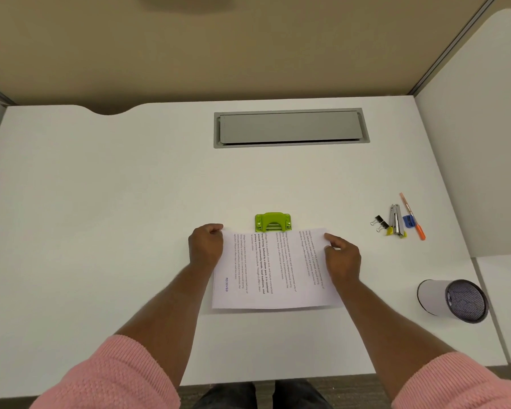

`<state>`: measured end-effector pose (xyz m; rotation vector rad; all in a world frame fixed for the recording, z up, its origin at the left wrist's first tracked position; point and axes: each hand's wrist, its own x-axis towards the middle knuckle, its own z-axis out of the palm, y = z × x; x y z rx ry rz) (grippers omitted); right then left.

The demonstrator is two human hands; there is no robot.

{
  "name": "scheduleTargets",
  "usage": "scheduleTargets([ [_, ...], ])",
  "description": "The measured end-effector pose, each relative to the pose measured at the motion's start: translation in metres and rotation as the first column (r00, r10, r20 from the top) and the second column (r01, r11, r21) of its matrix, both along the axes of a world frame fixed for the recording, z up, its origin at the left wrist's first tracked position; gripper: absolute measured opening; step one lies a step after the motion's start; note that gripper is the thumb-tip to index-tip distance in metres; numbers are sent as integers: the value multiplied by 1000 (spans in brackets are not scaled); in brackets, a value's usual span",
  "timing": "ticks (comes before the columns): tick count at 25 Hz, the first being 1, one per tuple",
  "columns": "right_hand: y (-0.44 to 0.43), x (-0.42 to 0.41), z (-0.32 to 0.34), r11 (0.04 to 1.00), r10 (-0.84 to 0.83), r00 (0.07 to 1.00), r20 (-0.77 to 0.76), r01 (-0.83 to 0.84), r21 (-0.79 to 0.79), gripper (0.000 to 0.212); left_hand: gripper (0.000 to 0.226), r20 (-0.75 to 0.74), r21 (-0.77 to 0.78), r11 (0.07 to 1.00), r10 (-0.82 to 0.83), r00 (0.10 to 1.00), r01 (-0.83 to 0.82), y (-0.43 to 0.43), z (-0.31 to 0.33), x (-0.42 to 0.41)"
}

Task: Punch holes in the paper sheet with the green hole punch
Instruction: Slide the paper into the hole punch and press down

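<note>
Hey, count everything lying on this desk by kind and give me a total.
Paper sheet: 1
Green hole punch: 1
Binder clips: 2, seemingly
Stapler: 1
Blue sharpener: 1
Orange pen: 1
Tipped pen cup: 1
Total: 8

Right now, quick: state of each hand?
Left hand: fingers curled, gripping the paper sheet at its left corner.
Right hand: pinching the paper sheet's right edge.

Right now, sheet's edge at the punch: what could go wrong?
The left hand and right hand both hold the paper sheet; nothing steadies the green hole punch, so it may slide away. Edge seating is unclear, so holes could land shallow. Print starts near that edge; holes may clip text.
</note>
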<state>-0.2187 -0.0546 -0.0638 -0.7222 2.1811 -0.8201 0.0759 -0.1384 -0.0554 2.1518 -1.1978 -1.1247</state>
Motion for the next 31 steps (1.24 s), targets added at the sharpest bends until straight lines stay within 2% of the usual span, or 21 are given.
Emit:
scheduleTargets([
  [10,3,-6,-5,998,-62,996,58,62,-1,38,30,-14,-7,999,43,999,-43,1,2,-8],
  [31,3,2,-4,999,-30,992,125,31,-6,41,35,40,-28,994,110,993,-109,0,6,-11],
])
